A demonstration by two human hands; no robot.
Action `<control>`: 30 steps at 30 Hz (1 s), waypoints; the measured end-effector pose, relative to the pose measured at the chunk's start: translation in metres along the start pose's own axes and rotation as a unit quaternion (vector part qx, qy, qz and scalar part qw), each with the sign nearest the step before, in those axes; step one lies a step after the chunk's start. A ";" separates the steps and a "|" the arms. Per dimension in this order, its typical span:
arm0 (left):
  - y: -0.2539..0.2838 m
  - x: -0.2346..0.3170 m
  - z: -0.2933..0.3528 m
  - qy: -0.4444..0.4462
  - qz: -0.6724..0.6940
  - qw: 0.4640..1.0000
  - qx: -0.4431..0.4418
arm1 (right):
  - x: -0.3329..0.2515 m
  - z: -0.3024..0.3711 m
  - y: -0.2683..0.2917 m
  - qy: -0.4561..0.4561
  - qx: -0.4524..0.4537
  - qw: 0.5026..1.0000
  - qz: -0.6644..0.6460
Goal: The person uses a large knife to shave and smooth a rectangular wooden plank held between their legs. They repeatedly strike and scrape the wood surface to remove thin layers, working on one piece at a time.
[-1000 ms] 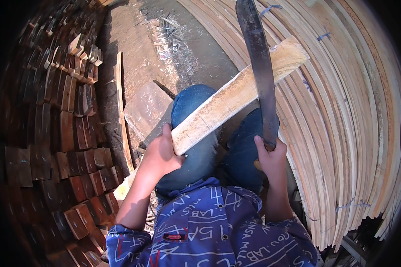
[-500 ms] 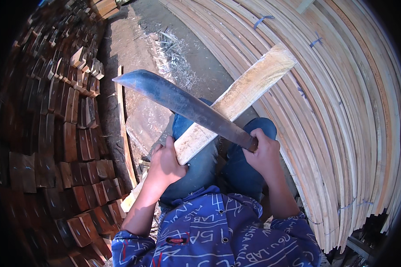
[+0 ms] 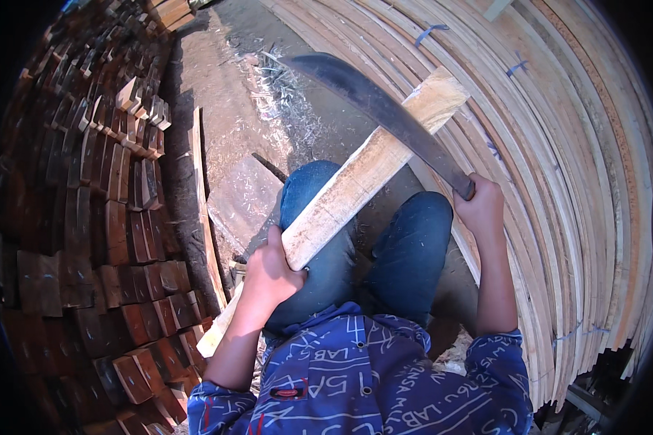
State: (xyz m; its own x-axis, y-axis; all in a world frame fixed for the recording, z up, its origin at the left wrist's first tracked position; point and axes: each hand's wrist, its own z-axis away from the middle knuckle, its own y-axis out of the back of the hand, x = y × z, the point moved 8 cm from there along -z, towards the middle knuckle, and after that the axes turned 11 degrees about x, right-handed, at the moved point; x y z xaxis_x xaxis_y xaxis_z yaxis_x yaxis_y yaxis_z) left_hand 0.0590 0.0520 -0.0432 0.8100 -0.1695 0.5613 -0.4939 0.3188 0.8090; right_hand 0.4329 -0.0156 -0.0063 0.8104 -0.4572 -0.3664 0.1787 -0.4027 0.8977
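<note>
My left hand [image 3: 272, 274] is closed round the near end of a pale wooden board [image 3: 348, 185]. The board slants up and away to the right, over my left knee, with its far end towards the long strips. In my right hand [image 3: 480, 203] is the handle of a machete [image 3: 370, 109], gripped at the right of my right knee. Its broad dark blade points up and to the left, crossing over the far part of the board. Whether the blade touches the wood I cannot tell. My fingers hide most of the handle.
Stacked dark wood blocks [image 3: 134, 319] fill the left side. Long pale wooden strips [image 3: 559, 217], some tied with blue bands, lie along the right. Ahead on the ground are a heap of shavings [image 3: 286, 101], a flat slab [image 3: 245, 199] and a thin lath [image 3: 204, 210].
My right hand has moved right and away, carrying the machete from the board's middle towards its far end. The board has tilted slightly; my left hand keeps its hold.
</note>
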 end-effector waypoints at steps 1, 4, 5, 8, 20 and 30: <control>0.000 0.000 -0.002 0.003 0.000 1.000 -0.002 | 0.011 -0.006 0.006 -0.047 -0.006 0.999 -0.012; 0.002 0.004 -0.002 0.001 -0.033 0.999 -0.002 | -0.004 0.003 0.012 -0.046 -0.016 0.999 0.020; 0.000 0.001 0.000 -0.008 -0.034 0.999 0.008 | -0.015 0.010 0.011 -0.044 -0.036 0.998 0.016; 0.000 0.003 -0.001 0.000 -0.017 1.000 0.003 | -0.047 0.025 -0.001 0.014 -0.075 0.997 -0.006; 0.007 -0.009 0.002 0.045 0.012 0.999 0.008 | -0.085 0.005 -0.021 0.140 -0.040 0.989 0.006; 0.006 -0.014 0.002 0.054 0.050 0.997 0.000 | -0.056 0.007 -0.002 0.124 -0.002 0.990 0.064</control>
State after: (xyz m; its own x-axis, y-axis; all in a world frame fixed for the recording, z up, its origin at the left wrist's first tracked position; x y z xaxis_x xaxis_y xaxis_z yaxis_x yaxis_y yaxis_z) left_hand 0.0439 0.0548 -0.0456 0.7859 -0.0362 0.6173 -0.5740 0.3289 0.7499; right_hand 0.3831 0.0057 0.0109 0.9386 -0.2954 -0.1781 0.0671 -0.3501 0.9343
